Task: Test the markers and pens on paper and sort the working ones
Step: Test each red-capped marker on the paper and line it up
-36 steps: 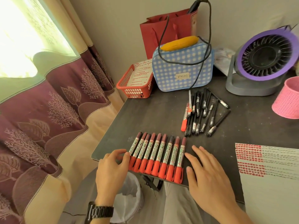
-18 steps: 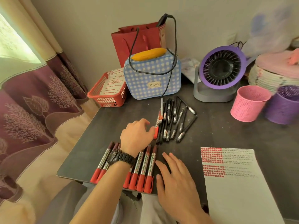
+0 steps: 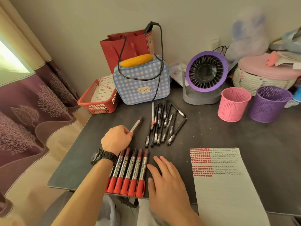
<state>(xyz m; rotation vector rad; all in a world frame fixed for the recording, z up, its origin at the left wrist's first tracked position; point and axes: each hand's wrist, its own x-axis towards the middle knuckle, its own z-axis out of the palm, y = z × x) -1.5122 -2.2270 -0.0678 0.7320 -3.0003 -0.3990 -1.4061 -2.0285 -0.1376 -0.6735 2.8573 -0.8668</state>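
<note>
L hand (image 3: 116,139) grips one red marker (image 3: 137,124) by its near end, just left of black pens (image 3: 164,124) heaped on surface (image 3: 228,134). R hand (image 3: 166,180) lies flat, fingers straight, holding nothing, beside marker row (image 3: 130,173). Test paper (image 3: 224,185) at right.

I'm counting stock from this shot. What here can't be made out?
Head view only:
Row of markers: left forearm covers its left end, so the count is unsure.
Held marker: lower end hidden inside the left hand.
Paper: near edge cut off by the frame.
Pink cup, purple cup: walls hide any contents.
</note>
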